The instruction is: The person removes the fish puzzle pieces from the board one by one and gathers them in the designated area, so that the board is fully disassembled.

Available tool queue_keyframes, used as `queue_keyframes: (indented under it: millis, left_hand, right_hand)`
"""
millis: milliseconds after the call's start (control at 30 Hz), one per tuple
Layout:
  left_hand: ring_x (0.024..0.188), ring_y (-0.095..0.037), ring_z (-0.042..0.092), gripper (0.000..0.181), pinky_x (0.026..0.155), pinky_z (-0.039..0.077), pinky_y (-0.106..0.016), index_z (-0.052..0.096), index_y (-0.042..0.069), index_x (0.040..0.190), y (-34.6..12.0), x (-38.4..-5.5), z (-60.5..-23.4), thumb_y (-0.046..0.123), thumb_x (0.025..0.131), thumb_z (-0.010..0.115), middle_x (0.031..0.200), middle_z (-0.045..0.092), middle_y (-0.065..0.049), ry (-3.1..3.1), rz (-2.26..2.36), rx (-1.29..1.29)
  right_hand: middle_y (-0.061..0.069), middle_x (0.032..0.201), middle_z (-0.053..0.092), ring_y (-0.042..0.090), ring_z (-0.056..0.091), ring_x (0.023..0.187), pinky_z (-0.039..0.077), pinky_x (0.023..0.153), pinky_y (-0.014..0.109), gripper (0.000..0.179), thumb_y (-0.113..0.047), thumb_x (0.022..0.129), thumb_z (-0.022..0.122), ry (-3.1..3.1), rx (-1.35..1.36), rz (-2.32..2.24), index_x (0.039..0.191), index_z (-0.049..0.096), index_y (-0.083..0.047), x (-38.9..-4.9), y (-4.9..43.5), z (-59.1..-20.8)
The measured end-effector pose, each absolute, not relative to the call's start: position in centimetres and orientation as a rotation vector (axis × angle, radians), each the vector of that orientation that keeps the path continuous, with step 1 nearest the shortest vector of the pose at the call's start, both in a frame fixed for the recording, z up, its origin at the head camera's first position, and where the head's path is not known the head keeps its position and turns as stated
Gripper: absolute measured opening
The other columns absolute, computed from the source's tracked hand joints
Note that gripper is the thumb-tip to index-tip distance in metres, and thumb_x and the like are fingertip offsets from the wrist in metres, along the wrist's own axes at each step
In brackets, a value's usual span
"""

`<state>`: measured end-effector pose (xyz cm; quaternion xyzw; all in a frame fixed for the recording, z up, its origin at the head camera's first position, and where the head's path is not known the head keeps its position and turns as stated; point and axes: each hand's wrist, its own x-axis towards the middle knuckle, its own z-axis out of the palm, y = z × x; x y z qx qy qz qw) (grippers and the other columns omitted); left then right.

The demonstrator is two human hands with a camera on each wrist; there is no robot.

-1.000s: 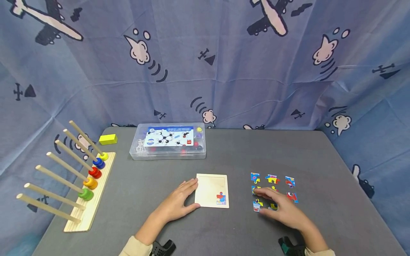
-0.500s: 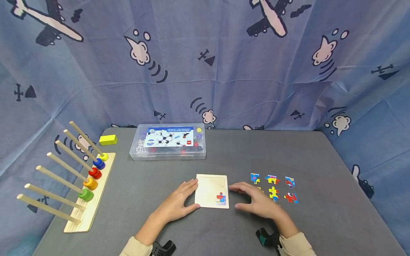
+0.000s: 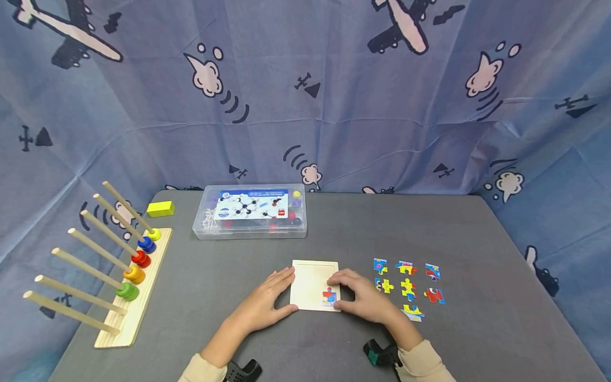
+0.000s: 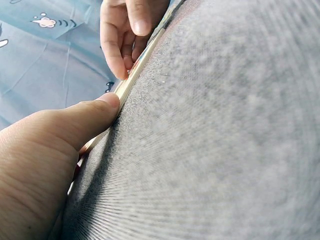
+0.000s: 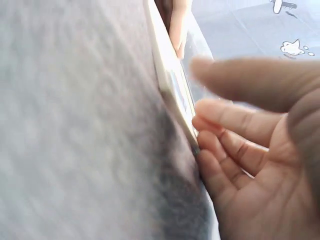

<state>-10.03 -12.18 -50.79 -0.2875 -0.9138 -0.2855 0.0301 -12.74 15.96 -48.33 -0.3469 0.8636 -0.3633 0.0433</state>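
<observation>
In the head view a shallow wooden puzzle tray (image 3: 310,284) lies flat, with one jigsaw piece (image 3: 329,298) in its lower right corner. My left hand (image 3: 262,303) rests at the tray's left edge, fingers mostly straight; the left wrist view shows its thumb (image 4: 92,117) on the tray edge. My right hand (image 3: 369,301) is at the right edge, its fingertips reaching over the tray. From the right wrist, thumb and fingers (image 5: 235,117) are apart, fingers by the tray (image 5: 172,85). Whether a small piece is under them is hidden.
Several loose puzzle pieces (image 3: 408,289) lie right of the tray. Behind it stands a clear plastic box (image 3: 250,228) with a molecule label. A wooden peg rack (image 3: 129,323) with coloured rings and a yellow block (image 3: 161,208) are at left. A printed curtain (image 3: 267,95) hangs behind the table.
My right hand has moved left from the loose pieces to the tray's right side. The lower left loose piece no longer shows; the hand now covers that spot. My left hand stays put.
</observation>
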Motion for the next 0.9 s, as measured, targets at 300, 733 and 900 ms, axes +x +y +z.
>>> queue_keyframes:
  millis: [300,733,900]
  left_hand:
    - [0.139,-0.022,0.036,0.070,0.116,0.030,-0.041,0.045,0.000,0.140,-12.3,-10.2,-50.9,0.038,0.085,0.069,0.149,0.041,-0.007,-2.812,-0.871,-0.893]
    - [0.139,-0.021,0.036,0.071,0.117,0.030,-0.041,0.045,0.001,0.140,-12.2,-10.1,-50.6,0.040,0.086,0.068,0.149,0.040,-0.007,-2.821,-0.884,-0.890]
    - [0.139,-0.022,0.037,0.070,0.116,0.030,-0.041,0.045,0.000,0.140,-12.2,-10.0,-50.6,0.039,0.086,0.068,0.149,0.041,-0.008,-2.818,-0.887,-0.890]
  right_hand:
    - [0.001,0.117,0.058,0.019,0.052,0.112,0.048,0.095,0.040,0.032,-0.017,0.078,0.075,2.704,-1.050,-1.040,0.108,0.065,-0.011,-12.3,15.5,-48.4]
    - [-0.008,0.097,0.057,0.009,0.051,0.089,0.049,0.080,0.027,0.035,-0.012,0.076,0.078,2.704,-0.854,-1.075,0.105,0.059,-0.015,-11.7,14.7,-48.0]
    - [-0.009,0.097,0.058,0.007,0.051,0.088,0.049,0.079,0.025,0.035,-0.011,0.077,0.077,2.691,-0.833,-1.059,0.106,0.059,-0.015,-11.6,14.6,-47.9]
